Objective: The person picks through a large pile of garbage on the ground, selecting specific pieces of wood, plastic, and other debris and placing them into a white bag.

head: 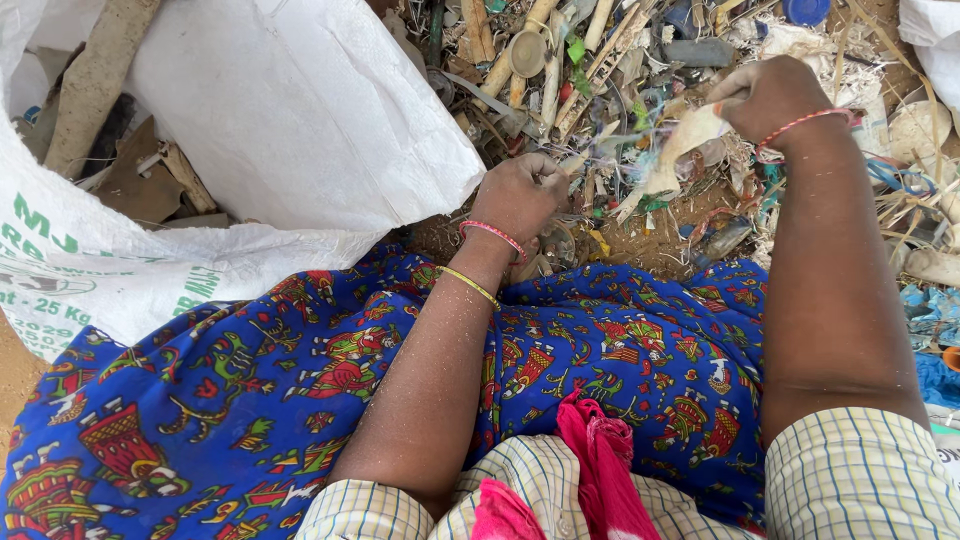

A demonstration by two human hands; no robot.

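My right hand [772, 95] is closed on a crumpled pale scrap of plastic or paper [680, 150], lifted a little above a heap of mixed scrap [610, 70]. My left hand [520, 192] is curled at the near edge of the heap, fingers closed on small debris I cannot make out. Both wrists carry thin bangles and thread. A blue patterned cloth [300, 400] covers my lap below both arms.
A large white woven sack [300, 110] lies open on the left, with wood and cardboard pieces [140, 180] inside it. Sticks, bottle caps, plastic bits and wires fill the ground ahead. Another white sack edge [935, 40] shows at the upper right.
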